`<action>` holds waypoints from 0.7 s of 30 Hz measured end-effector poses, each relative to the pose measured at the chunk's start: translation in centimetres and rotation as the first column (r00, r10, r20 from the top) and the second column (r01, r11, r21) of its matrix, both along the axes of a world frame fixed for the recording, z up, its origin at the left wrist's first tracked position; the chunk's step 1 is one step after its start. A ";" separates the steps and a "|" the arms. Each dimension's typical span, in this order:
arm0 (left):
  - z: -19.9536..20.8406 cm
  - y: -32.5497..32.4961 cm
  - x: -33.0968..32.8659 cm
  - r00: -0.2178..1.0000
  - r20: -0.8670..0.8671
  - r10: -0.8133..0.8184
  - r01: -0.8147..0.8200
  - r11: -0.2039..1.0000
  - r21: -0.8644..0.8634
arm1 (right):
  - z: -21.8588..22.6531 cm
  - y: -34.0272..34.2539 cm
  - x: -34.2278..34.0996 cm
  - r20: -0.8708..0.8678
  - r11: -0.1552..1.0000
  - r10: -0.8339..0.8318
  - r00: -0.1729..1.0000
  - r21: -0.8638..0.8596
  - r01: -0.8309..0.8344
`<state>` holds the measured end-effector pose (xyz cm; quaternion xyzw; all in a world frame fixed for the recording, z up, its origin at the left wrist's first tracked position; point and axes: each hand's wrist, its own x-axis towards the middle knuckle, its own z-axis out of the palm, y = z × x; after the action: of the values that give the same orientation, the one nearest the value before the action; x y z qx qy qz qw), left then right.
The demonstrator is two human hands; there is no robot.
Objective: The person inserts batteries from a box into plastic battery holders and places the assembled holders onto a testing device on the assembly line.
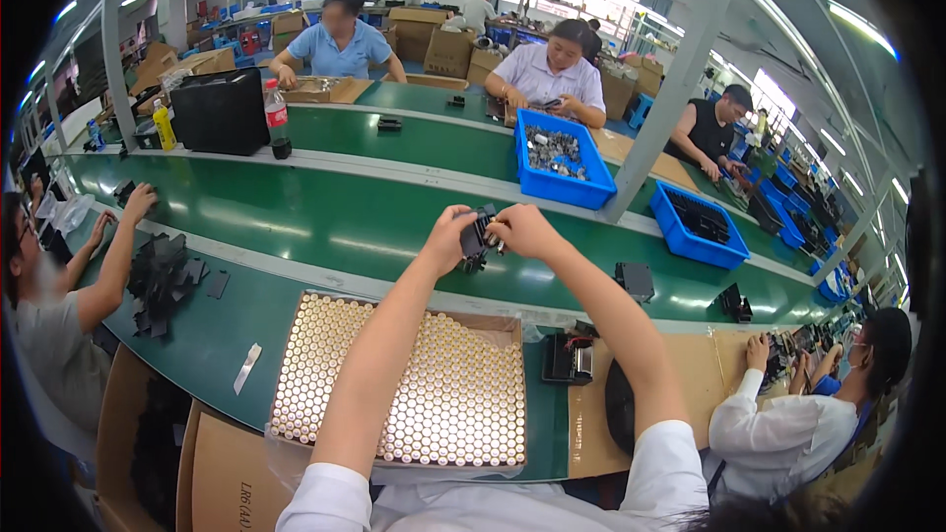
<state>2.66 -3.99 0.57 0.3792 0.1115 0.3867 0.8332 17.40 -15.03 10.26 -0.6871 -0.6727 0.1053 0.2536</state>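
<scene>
Above the green conveyor belt, my left hand [449, 238] is closed round a black plastic housing [477, 235] with an open, boxy inside. From the other side my right hand [528, 232] is closed, its fingertips pinched together at the housing's right edge. Small shiny bits show by those fingertips, too small to name. Below my forearms lies a shallow carton [525, 404] packed with upright battery cells [448, 399], their round ends facing up. Another black housing [569, 359] sits on the bench to the right of this carton.
Black housings [635, 281] rest along the belt. Blue bins [562, 185] of metal parts and blue bins [698, 227] of black parts stand beyond, near a slanting post [680, 69]. Black plates [163, 281] are heaped at left beside a co-worker [59, 325]; another works at right [788, 424].
</scene>
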 end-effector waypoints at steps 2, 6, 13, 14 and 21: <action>0.2 -0.2 0.1 0.995 -0.077 0.065 -0.059 0.995 0.086 | -1.0 2.4 0.3 0.104 1.000 0.013 0.994 0.017 -0.015; -0.2 -0.6 0.9 0.908 -0.308 0.283 -0.180 0.929 0.323 | -1.9 4.4 -0.6 0.281 1.000 0.001 0.960 -0.022 0.005; -1.1 1.1 0.1 0.861 -0.317 0.398 -0.282 0.892 0.353 | -0.7 1.8 -3.2 0.005 0.997 -0.005 1.000 0.080 0.004; -1.5 1.5 -0.1 0.827 -0.329 0.456 -0.322 0.864 0.386 | -0.9 1.2 -3.7 -0.052 0.986 0.018 0.998 0.169 -0.009; -0.1 1.3 -0.8 0.775 -0.371 0.512 -0.386 0.848 0.364 | -3.7 1.0 -3.0 0.081 0.934 0.073 0.994 0.345 -0.096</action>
<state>1.86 -2.68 0.49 0.5294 0.3378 0.4876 0.6065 14.43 -14.06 6.56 -0.6048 -0.7177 -0.0276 0.3439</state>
